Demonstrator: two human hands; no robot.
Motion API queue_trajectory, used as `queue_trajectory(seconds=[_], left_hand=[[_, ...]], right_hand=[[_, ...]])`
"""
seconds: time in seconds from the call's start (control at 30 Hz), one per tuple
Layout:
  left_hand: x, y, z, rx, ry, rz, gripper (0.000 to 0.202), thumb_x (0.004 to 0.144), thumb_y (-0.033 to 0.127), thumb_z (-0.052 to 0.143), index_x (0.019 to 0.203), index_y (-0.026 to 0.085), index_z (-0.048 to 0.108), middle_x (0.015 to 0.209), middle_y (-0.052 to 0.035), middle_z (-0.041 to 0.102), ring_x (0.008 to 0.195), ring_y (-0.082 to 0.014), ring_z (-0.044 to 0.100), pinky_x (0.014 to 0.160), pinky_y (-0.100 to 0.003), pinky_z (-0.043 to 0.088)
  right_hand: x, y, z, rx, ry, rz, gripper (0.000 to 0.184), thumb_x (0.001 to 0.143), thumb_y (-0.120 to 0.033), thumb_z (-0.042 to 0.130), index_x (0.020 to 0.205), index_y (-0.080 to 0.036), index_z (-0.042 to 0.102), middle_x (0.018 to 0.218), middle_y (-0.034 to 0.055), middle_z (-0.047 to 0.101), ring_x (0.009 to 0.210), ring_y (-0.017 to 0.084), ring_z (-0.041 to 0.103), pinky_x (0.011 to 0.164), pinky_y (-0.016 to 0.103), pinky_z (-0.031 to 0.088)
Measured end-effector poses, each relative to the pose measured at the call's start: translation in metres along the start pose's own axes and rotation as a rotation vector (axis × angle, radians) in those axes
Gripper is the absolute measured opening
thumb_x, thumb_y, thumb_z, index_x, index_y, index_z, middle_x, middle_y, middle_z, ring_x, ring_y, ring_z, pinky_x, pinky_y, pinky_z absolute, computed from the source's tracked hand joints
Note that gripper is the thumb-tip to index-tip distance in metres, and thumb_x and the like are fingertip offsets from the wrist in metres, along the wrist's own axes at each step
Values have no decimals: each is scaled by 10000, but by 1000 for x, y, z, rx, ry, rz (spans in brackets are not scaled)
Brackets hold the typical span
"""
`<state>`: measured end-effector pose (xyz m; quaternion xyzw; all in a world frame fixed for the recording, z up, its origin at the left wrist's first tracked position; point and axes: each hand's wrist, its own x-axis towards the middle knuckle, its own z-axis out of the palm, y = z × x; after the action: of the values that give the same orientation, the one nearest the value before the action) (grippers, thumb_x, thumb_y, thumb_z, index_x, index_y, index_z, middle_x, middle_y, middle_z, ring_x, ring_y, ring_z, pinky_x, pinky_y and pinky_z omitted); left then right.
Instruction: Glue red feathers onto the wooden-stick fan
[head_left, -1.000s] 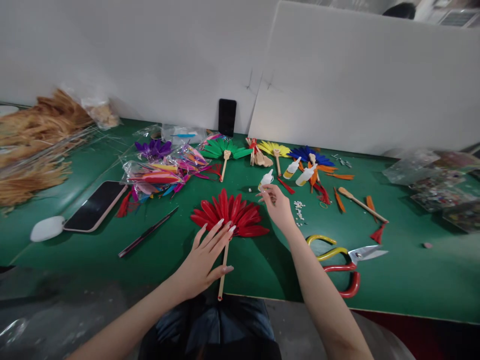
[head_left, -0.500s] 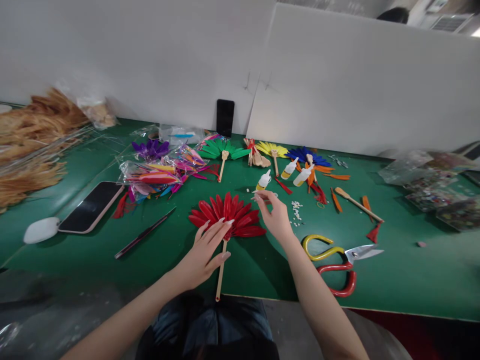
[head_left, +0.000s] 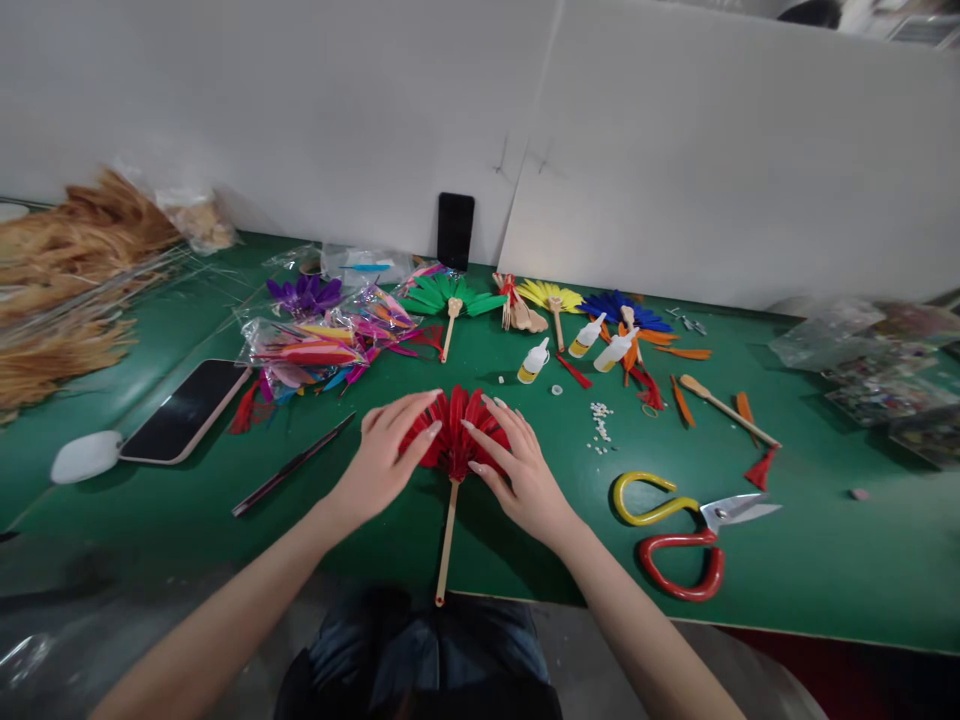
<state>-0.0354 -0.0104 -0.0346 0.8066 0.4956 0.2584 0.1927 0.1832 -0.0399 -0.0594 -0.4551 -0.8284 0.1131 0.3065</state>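
Note:
A fan of red feathers (head_left: 459, 425) lies in front of me, its slim wooden handle (head_left: 448, 545) pointing toward my body over the table's front edge. My left hand (head_left: 386, 455) covers the left feathers, fingers stretched and slightly curved, thumb apart from them. On the other side, my right hand (head_left: 521, 470) rests over the right feathers with its fingers spread. Both hands touch the fan and hide its outer feathers; neither visibly grips it. Beyond it stands a white glue bottle (head_left: 533, 361), with a small round cap (head_left: 556, 390) near it.
Scissors (head_left: 697, 530) lie at right, below small white beads (head_left: 600, 425). Tweezers (head_left: 292, 465) and a phone (head_left: 187, 410) are at left. Green (head_left: 454, 297), yellow (head_left: 553, 295) and blue fans (head_left: 626, 312), two more glue bottles (head_left: 587, 336) and bagged feathers (head_left: 307, 350) sit behind.
My right hand has moved down from near the glue bottle onto the right feathers. My left hand has shifted left, off the fan's centre. The red feathers look drawn closer together.

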Motion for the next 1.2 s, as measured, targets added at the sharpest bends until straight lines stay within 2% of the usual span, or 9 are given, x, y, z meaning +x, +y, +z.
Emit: queue_trajectory(seconds=[0.1, 0.23, 0.4, 0.5, 0.6, 0.73, 1.2], left_hand=[[33, -14, -8, 3, 22, -56, 343, 937, 412, 417, 1195, 253, 577, 1233, -32, 616, 1167, -220, 516, 996, -405, 313], [77, -26, -3, 3, -107, -72, 242, 891, 384, 521, 1022, 261, 683, 1065, -14, 684, 1073, -236, 549, 934, -393, 340], [106, -28, 15, 118, -196, -155, 259, 844, 469, 573, 916, 287, 743, 910, -51, 618, 958, -273, 535, 849, -423, 330], [109, -28, 21, 101, -222, -168, 256, 806, 490, 615, 827, 276, 755, 889, -49, 588, 960, -281, 522, 845, -426, 326], [108, -29, 22, 51, -236, -178, 199, 785, 434, 659, 786, 255, 747, 891, -39, 581, 984, -274, 516, 868, -427, 320], [107, -31, 22, 15, -220, -194, 172, 779, 387, 672, 762, 226, 730, 881, -34, 576, 980, -267, 521, 872, -432, 324], [105, -36, 28, 34, -190, -206, 211, 782, 418, 658, 720, 223, 710, 843, -30, 571, 957, -264, 515, 838, -415, 329]], right_hand=[[-4, -7, 0, 12, 1, 20, 457, 935, -293, 454, 1389, -278, 408, 1526, 85, 251, 1419, 259, 176, 1117, 545, 253], [-13, -15, 5, 7, -25, 3, 415, 929, -290, 472, 1341, -242, 468, 1525, 97, 239, 1417, 282, 169, 1107, 566, 253], [-17, -14, 14, -27, -45, -5, 428, 915, -325, 503, 1333, -233, 482, 1524, 110, 221, 1416, 299, 159, 1105, 560, 258], [-16, -11, 16, -57, -64, -2, 450, 911, -352, 507, 1350, -261, 465, 1535, 100, 194, 1415, 309, 159, 1096, 574, 261], [-16, -9, 18, -73, -74, -7, 445, 907, -365, 511, 1340, -271, 477, 1537, 95, 191, 1413, 314, 166, 1091, 580, 265], [-17, -9, 18, -92, -80, -10, 433, 902, -362, 521, 1326, -274, 497, 1531, 93, 211, 1410, 313, 177, 1095, 580, 253], [-16, -9, 19, -129, -101, -17, 427, 909, -374, 505, 1325, -280, 493, 1514, 119, 246, 1404, 314, 192, 1080, 598, 255]])
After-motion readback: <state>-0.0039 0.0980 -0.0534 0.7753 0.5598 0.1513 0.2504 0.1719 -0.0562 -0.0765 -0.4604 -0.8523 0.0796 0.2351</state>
